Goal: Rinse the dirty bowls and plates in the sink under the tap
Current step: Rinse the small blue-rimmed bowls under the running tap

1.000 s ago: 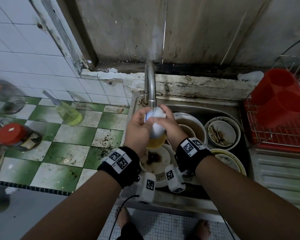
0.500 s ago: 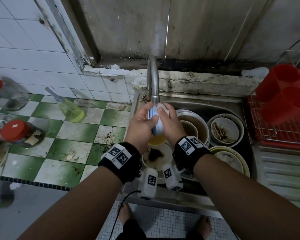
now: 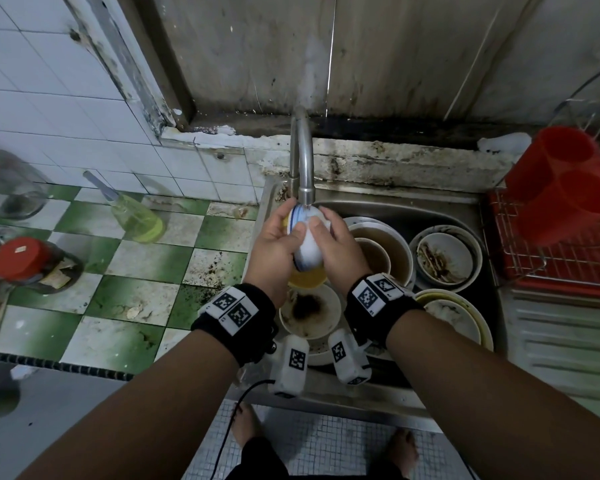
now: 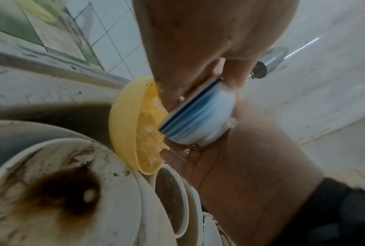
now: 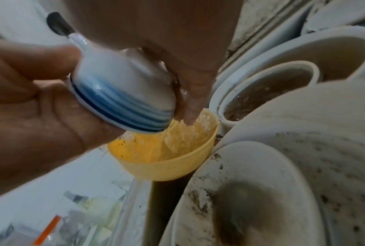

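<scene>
A small white bowl with blue bands is held on its side right under the tap spout. My left hand grips its rim side, the opening facing that palm. My right hand wraps wet fingers over the bowl's outer wall and foot. Water runs off into a yellow bowl just below. The steel sink holds several dirty dishes: a brown-stained plate, a big bowl of brown water, a smeared white bowl and a yellow-rimmed plate.
A red wire rack with red cups stands right of the sink, above a ribbed draining board. On the green-and-white tiled counter lie a bottle of yellow liquid and red-lidded jars.
The small bowl has turned between my hands, so its blue-banded rim now faces left. Both hands have stayed under the spout.
</scene>
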